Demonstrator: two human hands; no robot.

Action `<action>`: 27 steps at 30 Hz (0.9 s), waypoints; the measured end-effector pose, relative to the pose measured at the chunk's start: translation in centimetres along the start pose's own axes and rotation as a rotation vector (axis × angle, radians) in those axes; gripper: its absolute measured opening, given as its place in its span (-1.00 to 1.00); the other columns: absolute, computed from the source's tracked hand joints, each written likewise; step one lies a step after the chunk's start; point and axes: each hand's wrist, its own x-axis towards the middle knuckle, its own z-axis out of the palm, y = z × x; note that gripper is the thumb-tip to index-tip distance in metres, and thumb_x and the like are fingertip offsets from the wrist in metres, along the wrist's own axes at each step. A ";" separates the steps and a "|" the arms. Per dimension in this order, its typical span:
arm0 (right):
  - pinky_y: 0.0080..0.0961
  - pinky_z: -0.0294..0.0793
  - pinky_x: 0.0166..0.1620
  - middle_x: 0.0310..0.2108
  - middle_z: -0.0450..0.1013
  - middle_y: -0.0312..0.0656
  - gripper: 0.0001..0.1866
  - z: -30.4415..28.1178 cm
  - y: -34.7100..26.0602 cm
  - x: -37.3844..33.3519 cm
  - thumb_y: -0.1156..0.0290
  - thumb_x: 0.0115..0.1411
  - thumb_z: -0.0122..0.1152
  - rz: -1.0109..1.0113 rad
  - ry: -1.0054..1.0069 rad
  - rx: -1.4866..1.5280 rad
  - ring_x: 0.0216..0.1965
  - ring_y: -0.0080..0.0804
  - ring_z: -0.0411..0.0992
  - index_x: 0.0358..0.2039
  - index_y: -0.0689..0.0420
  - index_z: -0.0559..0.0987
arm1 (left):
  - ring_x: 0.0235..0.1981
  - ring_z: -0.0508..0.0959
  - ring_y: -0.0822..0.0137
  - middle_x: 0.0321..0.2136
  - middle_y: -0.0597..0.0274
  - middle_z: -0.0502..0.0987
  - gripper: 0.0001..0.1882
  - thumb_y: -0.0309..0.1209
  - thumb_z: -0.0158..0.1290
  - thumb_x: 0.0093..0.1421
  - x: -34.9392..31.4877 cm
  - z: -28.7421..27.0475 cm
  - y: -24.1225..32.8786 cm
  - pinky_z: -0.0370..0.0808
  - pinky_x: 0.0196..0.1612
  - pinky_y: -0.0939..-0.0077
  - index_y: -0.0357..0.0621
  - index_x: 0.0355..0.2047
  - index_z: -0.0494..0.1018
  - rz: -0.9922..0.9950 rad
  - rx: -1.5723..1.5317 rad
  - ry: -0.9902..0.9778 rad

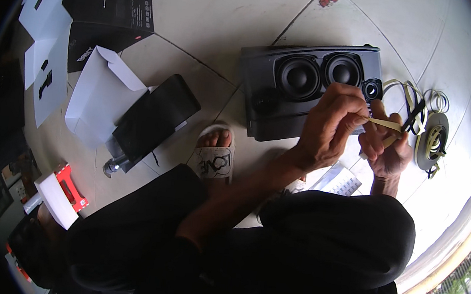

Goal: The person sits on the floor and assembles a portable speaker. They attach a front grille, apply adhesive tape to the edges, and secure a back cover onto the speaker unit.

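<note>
My left hand (333, 123) pinches the end of a pale yellow tape strip (384, 123) between thumb and fingertips. To its right, my right hand (389, 154) is closed on the same strip, its fingers bent. Past those fingers the strip runs into a loose tangle with a black strip (414, 120). Just beyond my hands lies a black speaker box (256, 117) with round drivers (299, 78) on its upper face. My left hand covers part of its near right side. A black and yellow tape roll (444, 126) rests on the floor right of my right hand.
A black flat panel (158, 119) lies left, against an opened white box (88, 97). Behind stands a large black carton (108, 19). A red and white package (73, 190) sits lower left. A white printed sheet (341, 181) lies below my hands, beside my sandalled foot (214, 159).
</note>
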 end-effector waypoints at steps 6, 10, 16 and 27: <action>-0.22 0.17 0.12 -0.20 0.31 -0.13 -0.63 0.5 -0.4 1.0 -0.02 0.29 0.09 -0.134 0.020 -0.240 0.06 -0.23 0.23 -0.47 0.01 0.42 | -0.36 0.40 0.36 -0.27 0.15 0.35 -0.92 -0.53 0.05 0.28 -2.3 2.4 0.6 0.39 -0.34 0.52 -0.20 -0.23 0.40 -0.327 -0.237 0.106; -0.26 0.31 -0.03 -0.52 0.31 -0.28 -0.68 0.9 -2.8 1.8 0.14 0.32 0.05 -0.021 -0.022 -0.519 -0.44 -0.40 0.36 -0.44 0.11 0.41 | -0.48 0.42 0.50 -0.32 0.23 0.40 -0.91 -0.48 0.15 0.22 -2.6 1.6 1.2 0.36 -0.50 0.63 -0.20 -0.31 0.47 -0.408 -0.149 0.073; -0.50 0.06 -0.57 -0.64 0.19 -0.34 -0.69 2.5 -3.8 5.1 0.35 0.30 0.10 0.301 -0.253 -1.162 -0.67 -0.65 0.08 -0.58 0.20 0.42 | -0.41 0.55 0.47 -0.42 0.14 0.60 -0.66 -0.15 0.07 0.27 3.5 -11.2 2.9 0.48 -0.41 0.56 -0.21 -0.24 0.57 -0.999 -0.235 -0.103; -0.50 0.49 -0.52 -0.41 0.48 -0.11 -0.88 2.8 1.6 9.1 0.52 0.09 0.31 -0.176 -0.820 -1.684 -0.49 -0.35 0.49 -0.42 0.32 0.58 | -0.42 0.53 0.48 -0.46 0.28 0.58 -0.72 -0.24 0.23 0.17 3.4 -16.6 3.6 0.49 -0.27 0.60 -0.22 -0.28 0.61 -1.072 0.364 -0.403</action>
